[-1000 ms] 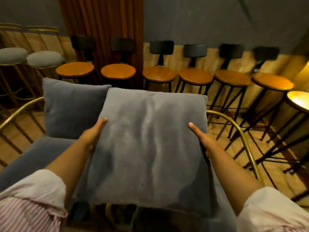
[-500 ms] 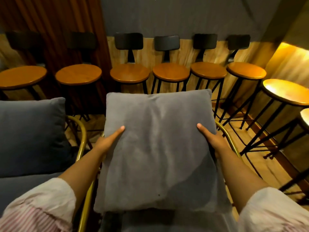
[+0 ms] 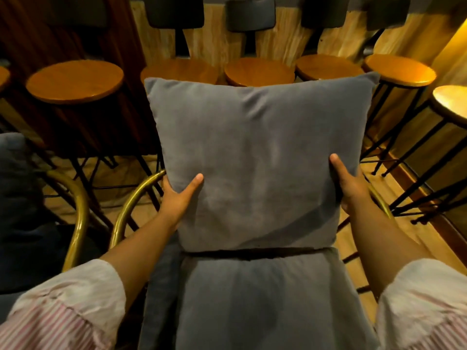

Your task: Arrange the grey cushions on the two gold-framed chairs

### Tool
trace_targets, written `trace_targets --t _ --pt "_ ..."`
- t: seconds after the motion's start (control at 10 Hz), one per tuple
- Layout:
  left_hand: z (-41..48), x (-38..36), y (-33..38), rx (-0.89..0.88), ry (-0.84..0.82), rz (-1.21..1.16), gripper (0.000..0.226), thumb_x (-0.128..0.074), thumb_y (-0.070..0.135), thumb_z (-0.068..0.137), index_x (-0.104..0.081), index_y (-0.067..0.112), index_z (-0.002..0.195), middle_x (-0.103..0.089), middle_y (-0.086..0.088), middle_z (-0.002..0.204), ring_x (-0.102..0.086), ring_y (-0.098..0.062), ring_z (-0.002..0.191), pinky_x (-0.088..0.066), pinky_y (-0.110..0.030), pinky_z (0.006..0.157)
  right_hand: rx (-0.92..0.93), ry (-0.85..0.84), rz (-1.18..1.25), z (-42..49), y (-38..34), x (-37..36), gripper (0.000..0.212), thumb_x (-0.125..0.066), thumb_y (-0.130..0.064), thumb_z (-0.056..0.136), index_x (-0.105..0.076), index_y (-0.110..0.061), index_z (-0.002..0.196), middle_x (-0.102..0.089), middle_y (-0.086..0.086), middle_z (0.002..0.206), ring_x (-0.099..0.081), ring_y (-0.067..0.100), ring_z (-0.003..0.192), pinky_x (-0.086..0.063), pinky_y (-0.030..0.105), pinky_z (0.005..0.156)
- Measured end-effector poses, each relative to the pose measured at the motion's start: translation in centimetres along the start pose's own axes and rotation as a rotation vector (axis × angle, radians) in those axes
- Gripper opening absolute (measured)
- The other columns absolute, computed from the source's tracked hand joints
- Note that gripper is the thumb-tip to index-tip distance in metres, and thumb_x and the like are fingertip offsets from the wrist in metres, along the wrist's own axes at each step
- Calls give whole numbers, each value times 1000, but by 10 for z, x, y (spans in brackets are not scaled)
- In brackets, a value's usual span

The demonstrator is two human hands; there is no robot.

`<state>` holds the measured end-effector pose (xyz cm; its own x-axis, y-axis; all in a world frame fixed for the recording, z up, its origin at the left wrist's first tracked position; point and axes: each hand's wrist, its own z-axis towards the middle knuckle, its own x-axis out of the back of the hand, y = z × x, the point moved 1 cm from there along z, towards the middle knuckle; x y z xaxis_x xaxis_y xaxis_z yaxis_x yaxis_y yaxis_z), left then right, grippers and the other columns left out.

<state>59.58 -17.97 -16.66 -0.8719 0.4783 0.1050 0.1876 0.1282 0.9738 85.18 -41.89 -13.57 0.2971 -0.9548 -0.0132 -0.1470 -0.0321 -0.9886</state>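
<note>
I hold a grey back cushion (image 3: 257,157) upright in front of me, one hand on each side edge. My left hand (image 3: 177,198) grips its lower left edge, thumb laid flat across the front face and the other fingers tucked out of sight behind the fabric. My right hand (image 3: 350,185) clamps the lower right edge the same way, thumb pointing up along the front, fingers hidden behind. The cushion's bottom edge meets the rear of the grey seat cushion (image 3: 255,299) that lies flat on the gold-framed chair (image 3: 131,205) directly below me; a dark seam shows where the two meet. The chair's curved gold arm rises on the left just beside my left wrist, and a short piece of gold tube shows behind my right wrist. Farther left stands a second gold-framed chair (image 3: 78,223), its arm curving close beside the first, with a darker grey cushion (image 3: 17,188) on it, only partly in view. Behind the cushion runs a row of round wooden bar stools (image 3: 75,80) with black backrests and thin black legs, against a wood-panelled wall. My sleeves (image 3: 70,304) are pale with pink stripes.
</note>
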Motion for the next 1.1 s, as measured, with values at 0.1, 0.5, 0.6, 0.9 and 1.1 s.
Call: trace_targets --t 0.1,0.5,0.6,0.9,1.1 --pt "6 -8 -26 -22 44 24 88 -73 33 78 -22 18 147 -41 -8 148 -43 -26 133 -39 -30 101 33 16 15 7 30 2 72 -79 -61 54 -55 -37 118 -63 -17 109 -60 8 104 -49 27 86" --pt "9 -21 -74 11 76 90 77 -65 37 85 -24 20 148 -38 -6 152 -40 -27 137 -37 -36 107 86 225 -237 15 93 13 90 -67 -72 58 -55 -22 132 -60 3 134 -56 21 123 -45 39 104" --pt "13 -19 -81 122 23 142 86 -65 46 80 -22 19 150 -33 -6 155 -36 -30 140 -33 -43 114 1 144 -251 16 112 16 77 -69 -56 75 -47 -19 139 -54 6 141 -50 24 129 -41 31 102" --pt "-45 -14 -45 173 -129 230 80 -62 32 88 -17 14 151 -33 -11 154 -38 -33 139 -36 -45 112 -111 -34 -612 -39 100 17 58 -40 -43 98 -43 -3 140 -45 23 145 -42 40 134 -34 42 110" --pt "-143 9 41 10 -135 209 74 -54 19 94 -9 14 151 -31 -11 154 -35 -31 140 -34 -40 110 1 -346 -819 -126 31 11 47 -34 -33 102 -45 -8 141 -38 16 152 -28 31 145 -9 42 120"
